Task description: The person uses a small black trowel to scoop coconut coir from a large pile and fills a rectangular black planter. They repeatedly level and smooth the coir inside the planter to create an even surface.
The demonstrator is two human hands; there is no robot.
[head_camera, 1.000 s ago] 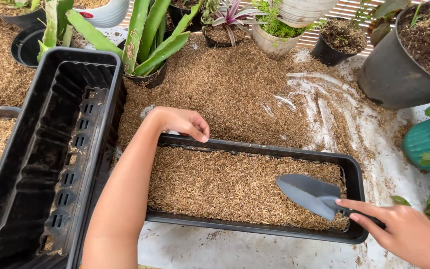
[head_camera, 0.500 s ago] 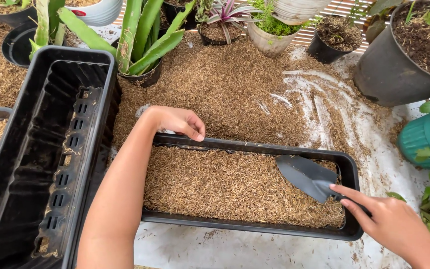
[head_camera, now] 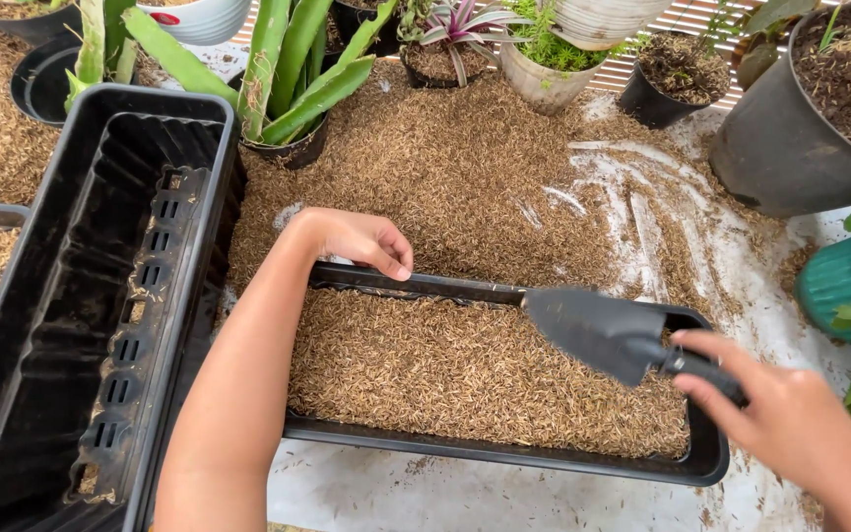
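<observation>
head cam looking straight down at a shallow black tray (head_camera: 504, 455) full of brown husk. left hand (head_camera: 357, 239) is curled over the tray's far rim, gripping it to steady it. right hand (head_camera: 790, 419) is wrapped around the handle of a dark trowel (head_camera: 593, 330), blade hovering over the tray's far right corner. deep empty black planter (head_camera: 81, 296) sits just left of the tray, loose husk (head_camera: 465, 177) piled beyond it. i'd keep the blade low and flat — scoop shallow, so nothing spills over the rim.

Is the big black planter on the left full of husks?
No, the planter is nearly empty, its slotted black floor bare, while the shallow tray holds the husks.
</observation>
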